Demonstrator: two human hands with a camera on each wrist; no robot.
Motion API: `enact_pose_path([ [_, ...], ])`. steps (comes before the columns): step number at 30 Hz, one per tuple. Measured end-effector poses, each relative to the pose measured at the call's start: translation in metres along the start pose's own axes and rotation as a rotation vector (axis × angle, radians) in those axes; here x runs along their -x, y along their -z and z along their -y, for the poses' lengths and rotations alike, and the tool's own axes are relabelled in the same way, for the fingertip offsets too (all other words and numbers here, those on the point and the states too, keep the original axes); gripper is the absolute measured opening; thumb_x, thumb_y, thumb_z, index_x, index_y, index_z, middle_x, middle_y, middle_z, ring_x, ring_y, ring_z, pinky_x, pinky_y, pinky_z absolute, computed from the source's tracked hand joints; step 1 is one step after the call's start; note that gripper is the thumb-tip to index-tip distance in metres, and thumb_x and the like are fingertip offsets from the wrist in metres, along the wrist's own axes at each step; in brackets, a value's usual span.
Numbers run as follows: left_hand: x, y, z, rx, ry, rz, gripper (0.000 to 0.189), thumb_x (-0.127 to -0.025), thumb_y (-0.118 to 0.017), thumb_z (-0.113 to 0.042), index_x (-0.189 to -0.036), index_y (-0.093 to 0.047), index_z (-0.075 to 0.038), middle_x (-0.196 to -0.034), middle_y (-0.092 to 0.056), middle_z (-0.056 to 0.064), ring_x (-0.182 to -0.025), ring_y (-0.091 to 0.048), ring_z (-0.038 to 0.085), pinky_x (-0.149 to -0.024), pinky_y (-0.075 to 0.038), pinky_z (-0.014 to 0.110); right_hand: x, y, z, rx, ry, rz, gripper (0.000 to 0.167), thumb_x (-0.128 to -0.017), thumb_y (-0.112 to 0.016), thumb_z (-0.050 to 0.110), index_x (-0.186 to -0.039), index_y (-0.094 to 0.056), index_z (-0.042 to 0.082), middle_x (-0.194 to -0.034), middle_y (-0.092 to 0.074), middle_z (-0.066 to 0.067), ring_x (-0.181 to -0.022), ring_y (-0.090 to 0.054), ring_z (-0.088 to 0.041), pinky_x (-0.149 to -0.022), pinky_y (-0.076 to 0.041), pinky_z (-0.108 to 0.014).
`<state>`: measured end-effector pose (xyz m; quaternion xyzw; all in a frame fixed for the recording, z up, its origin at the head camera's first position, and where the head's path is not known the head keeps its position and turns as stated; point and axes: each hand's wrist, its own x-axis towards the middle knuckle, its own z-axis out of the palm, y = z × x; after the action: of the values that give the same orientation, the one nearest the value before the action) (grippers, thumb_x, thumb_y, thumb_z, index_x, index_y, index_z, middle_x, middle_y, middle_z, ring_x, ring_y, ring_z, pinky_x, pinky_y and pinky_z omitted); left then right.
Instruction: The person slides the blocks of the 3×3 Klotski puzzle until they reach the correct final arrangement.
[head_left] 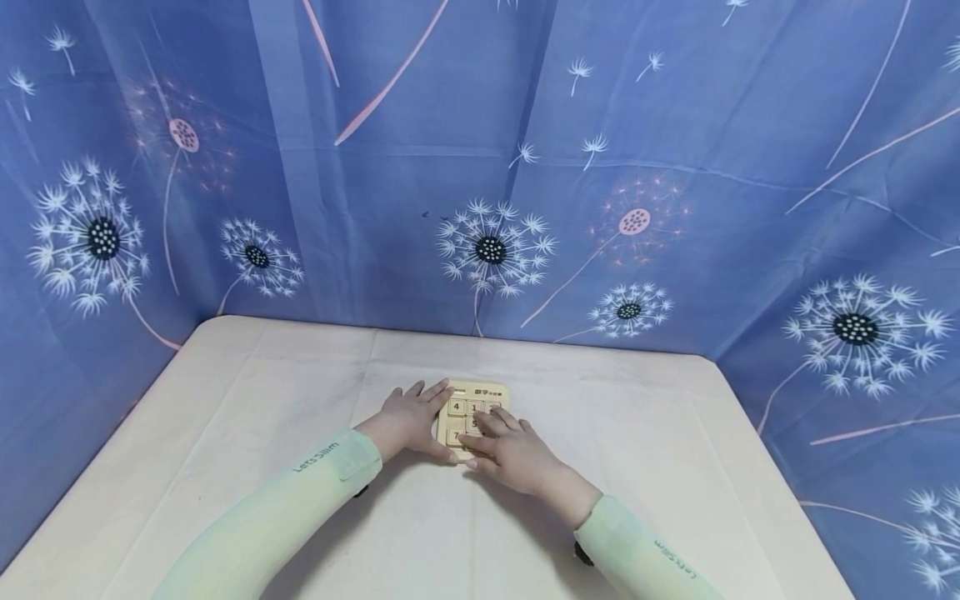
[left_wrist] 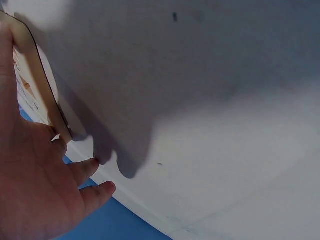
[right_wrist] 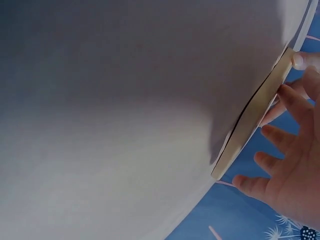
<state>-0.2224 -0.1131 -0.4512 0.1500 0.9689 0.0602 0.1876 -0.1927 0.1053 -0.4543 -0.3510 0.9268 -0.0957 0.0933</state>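
A pale wooden number sliding puzzle (head_left: 474,388) lies flat on the table, its square tiles marked with digits such as 4, 1 and 7. My left hand (head_left: 408,419) holds its left side, thumb at the near edge and index finger by the far left corner. In the left wrist view the remaining fingers of that hand (left_wrist: 40,180) spread past the board's edge. Over the right-hand tiles lies my right hand (head_left: 523,457), fingertips on them and covering several digits. The right wrist view shows these fingers (right_wrist: 287,150) loosely extended along the board's side (right_wrist: 252,120).
A white cloth covers the table (head_left: 300,367), which has rounded far corners. Behind it and at both sides hangs a blue curtain (head_left: 405,242) printed with dandelions. Light green sleeves (head_left: 277,508) cover both forearms.
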Motion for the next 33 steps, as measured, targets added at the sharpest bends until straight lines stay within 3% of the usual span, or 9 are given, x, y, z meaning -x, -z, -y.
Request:
enact_pose_path([
  [33,-0.0011,-0.0012,0.0013,-0.01,-0.006,-0.013,0.118,-0.074,-0.077,-0.073,-0.164,-0.024,-0.018,-0.174,-0.018,-0.002,-0.159,-0.025,0.037,-0.128,-0.026,0.062,0.0055,-0.0003,0.0026,0.002,0.011,-0.002,0.045,-0.102,-0.056,0.044,-0.142,-0.063,0.023,-0.162,-0.044,-0.016,-0.152,-0.036,-0.046,-0.113,-0.037,-0.075],
])
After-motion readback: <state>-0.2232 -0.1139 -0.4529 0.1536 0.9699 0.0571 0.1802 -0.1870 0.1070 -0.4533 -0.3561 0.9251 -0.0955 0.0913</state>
